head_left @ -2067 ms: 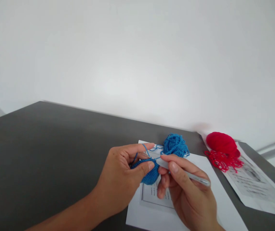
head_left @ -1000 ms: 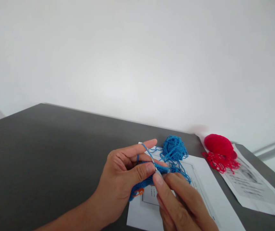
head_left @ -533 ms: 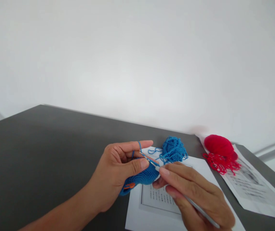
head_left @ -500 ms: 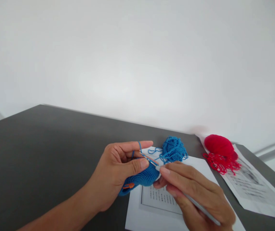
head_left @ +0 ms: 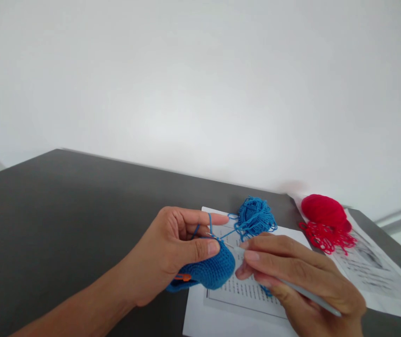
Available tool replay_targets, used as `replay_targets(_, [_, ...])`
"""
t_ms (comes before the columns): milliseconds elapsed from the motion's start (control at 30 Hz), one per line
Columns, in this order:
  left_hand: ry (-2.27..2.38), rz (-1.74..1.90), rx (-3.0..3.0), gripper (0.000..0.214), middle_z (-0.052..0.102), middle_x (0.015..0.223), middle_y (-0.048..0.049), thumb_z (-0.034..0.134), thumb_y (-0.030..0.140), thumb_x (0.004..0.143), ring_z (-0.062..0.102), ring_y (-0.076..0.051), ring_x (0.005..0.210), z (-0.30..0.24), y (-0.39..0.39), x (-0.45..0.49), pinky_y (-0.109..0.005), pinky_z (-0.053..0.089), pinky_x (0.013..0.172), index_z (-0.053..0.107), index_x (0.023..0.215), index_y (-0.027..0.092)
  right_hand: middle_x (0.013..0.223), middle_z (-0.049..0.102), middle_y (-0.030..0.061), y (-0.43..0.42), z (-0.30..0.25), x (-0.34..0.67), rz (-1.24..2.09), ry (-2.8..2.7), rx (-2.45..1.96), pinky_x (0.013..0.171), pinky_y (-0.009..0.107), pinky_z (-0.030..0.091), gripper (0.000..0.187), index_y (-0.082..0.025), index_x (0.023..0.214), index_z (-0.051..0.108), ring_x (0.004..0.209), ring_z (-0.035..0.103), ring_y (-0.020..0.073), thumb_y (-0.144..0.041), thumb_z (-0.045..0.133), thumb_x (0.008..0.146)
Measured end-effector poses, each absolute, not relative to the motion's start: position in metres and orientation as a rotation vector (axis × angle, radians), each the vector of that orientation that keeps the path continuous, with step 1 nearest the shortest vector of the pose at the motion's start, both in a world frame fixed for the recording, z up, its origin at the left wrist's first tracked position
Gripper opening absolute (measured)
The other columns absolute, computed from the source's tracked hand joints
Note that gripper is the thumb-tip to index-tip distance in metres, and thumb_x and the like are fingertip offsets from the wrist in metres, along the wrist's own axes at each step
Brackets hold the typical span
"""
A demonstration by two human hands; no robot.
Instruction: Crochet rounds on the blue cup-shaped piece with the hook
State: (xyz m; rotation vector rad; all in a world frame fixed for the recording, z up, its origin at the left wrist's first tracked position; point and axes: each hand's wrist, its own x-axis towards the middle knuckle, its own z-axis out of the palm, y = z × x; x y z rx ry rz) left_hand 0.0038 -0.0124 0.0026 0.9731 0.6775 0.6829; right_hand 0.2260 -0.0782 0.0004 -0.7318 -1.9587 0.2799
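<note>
My left hand point(head_left: 182, 248) pinches a blue crochet piece point(head_left: 214, 269) between thumb and fingers, with the index finger stretched out and blue yarn looped over it. An orange stitch marker point(head_left: 182, 277) is clipped in the piece near my palm. In my right hand point(head_left: 292, 276) is a crochet hook point(head_left: 313, 297) with a grey handle, held like a pen. Its metal tip meets the top edge of the piece by my left thumb. From the blue yarn ball point(head_left: 256, 216) behind, a strand runs toward the work.
Under the hands lies a printed sheet point(head_left: 235, 309) on the dark table point(head_left: 91, 196). To the right, a red yarn ball point(head_left: 325, 213) with loose red strands rests on a second printed sheet point(head_left: 376, 276). A white wall point(head_left: 186, 93) rises behind the table.
My right hand has moved right and slightly down, away from my left hand, with the hook. The crochet piece now shows more of its rounded side.
</note>
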Motion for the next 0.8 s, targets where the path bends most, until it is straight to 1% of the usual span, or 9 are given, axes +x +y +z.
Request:
replay_targets(100, [0.666,0.650,0.980,0.061,0.064,0.068,0.0006,0.096,0.035,0.068,0.042,-0.001,0.045,0.003,-0.011,0.003,-0.009,0.034,0.038,0.078,0.123,0.017,0.107,0.078,0.0113,-0.078,0.003,0.227,0.293,-1.964,-0.733,0.070,0.027,0.069,0.035,-0.018,0.125,0.075,0.081,0.079,0.0183,-0.004,0.066,0.093])
replay_targets(267, [0.645,0.623,0.992,0.052,0.062,0.067,0.0028,0.096,0.033,0.068,0.043,0.000,0.043,0.004,-0.009,0.001,-0.008,0.035,0.037,0.082,0.116,0.020,0.108,0.078,0.0112,-0.079,0.005,0.231,0.320,-1.976,-0.719,0.071,0.027,0.069,0.035,-0.018,0.126,0.074,0.081,0.079,0.0177,-0.005,0.066,0.094])
replay_targets(433, [0.647,0.620,1.007,0.048,0.064,0.070,0.0019,0.096,0.032,0.066,0.044,-0.001,0.043,0.005,-0.007,-0.001,-0.008,0.034,0.036,0.083,0.111,0.020,0.104,0.079,0.0103,-0.079,0.005,0.238,0.299,-2.023,-0.746,0.073,0.033,0.070,0.040,-0.022,0.130,0.072,0.084,0.080,0.0215,-0.007,0.065,0.094])
replay_targets(600, [0.670,0.562,1.057,0.046,0.062,0.071,0.0031,0.094,0.034,0.070,0.042,0.000,0.043,0.005,-0.002,-0.004,-0.008,0.033,0.035,0.083,0.113,0.021,0.106,0.079,0.0113,-0.081,0.006,0.242,0.311,-2.038,-0.753,0.071,0.029,0.070,0.039,-0.020,0.128,0.074,0.084,0.080,0.0207,-0.005,0.066,0.092])
replay_targets(700, [0.671,0.525,1.093,0.046,0.061,0.071,0.0033,0.091,0.033,0.073,0.042,-0.001,0.045,0.006,-0.001,-0.006,-0.009,0.034,0.035,0.082,0.116,0.022,0.108,0.079,0.0112,-0.082,0.009,0.245,0.276,-2.083,-0.750,0.075,0.027,0.069,0.042,-0.018,0.127,0.074,0.090,0.080,0.0205,-0.001,0.066,0.090])
replay_targets(800, [0.683,0.518,1.116,0.041,0.061,0.070,0.0028,0.088,0.029,0.076,0.042,-0.002,0.046,0.006,0.000,-0.007,-0.009,0.033,0.036,0.082,0.116,0.021,0.108,0.080,0.0110,-0.083,0.011,0.246,0.225,-2.114,-0.758,0.076,0.025,0.069,0.042,-0.018,0.125,0.076,0.096,0.079,0.0217,0.000,0.066,0.088])
